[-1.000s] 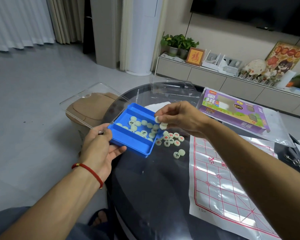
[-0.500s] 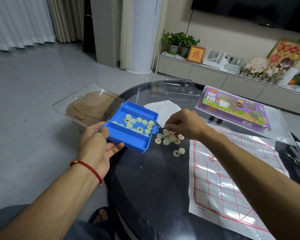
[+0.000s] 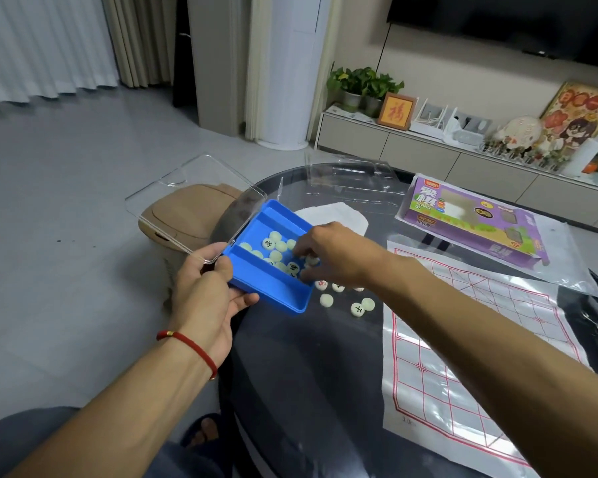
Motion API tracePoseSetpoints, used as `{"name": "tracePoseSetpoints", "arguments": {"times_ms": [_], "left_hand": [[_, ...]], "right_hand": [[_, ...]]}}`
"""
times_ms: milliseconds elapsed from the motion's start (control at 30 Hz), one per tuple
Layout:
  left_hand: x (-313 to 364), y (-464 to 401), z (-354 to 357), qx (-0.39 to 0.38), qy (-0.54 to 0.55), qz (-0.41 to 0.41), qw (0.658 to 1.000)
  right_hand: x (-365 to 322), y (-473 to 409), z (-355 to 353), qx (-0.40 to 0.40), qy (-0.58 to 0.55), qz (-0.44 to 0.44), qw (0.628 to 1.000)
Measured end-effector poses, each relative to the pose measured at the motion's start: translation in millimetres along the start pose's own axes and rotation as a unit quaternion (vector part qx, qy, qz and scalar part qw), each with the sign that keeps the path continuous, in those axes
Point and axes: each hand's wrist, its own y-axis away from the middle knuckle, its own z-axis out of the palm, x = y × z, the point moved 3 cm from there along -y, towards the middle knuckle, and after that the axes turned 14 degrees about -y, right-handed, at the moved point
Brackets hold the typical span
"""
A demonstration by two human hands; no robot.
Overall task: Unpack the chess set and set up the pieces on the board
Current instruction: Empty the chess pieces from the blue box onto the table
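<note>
A grey tiled floor (image 3: 66, 208) spreads left of the dark round table (image 3: 308, 391). Beyond the table a low cabinet (image 3: 428, 150) lines the beige wall (image 3: 446, 63) under a dark TV (image 3: 515, 22), bearing plants (image 3: 363, 84) and a framed picture (image 3: 395, 110). Pale curtains (image 3: 42, 46) hang far left of it.

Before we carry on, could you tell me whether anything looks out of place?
Several chess pieces lie loose on the glass table beside the blue tray, not on the board sheet, which carries none.
</note>
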Motion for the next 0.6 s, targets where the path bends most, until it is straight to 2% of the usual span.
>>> {"name": "tracePoseSetpoints", "arguments": {"times_ms": [167,400,600], "left_hand": [[2,-3,-5,0.008,0.021,-0.008,1.000],[-1,0,-3,0.023,0.028,0.001,0.999],[-2,4,-1,0.009,0.025,-0.006,1.000]], "right_hand": [[-9,-2,-13,0.032,-0.014,-0.026,0.999],[-10,-5,-15,-0.021,0.005,0.008,1.000],[-3,-10,-19,-0.056,-0.037,0.045,0.997]]}}
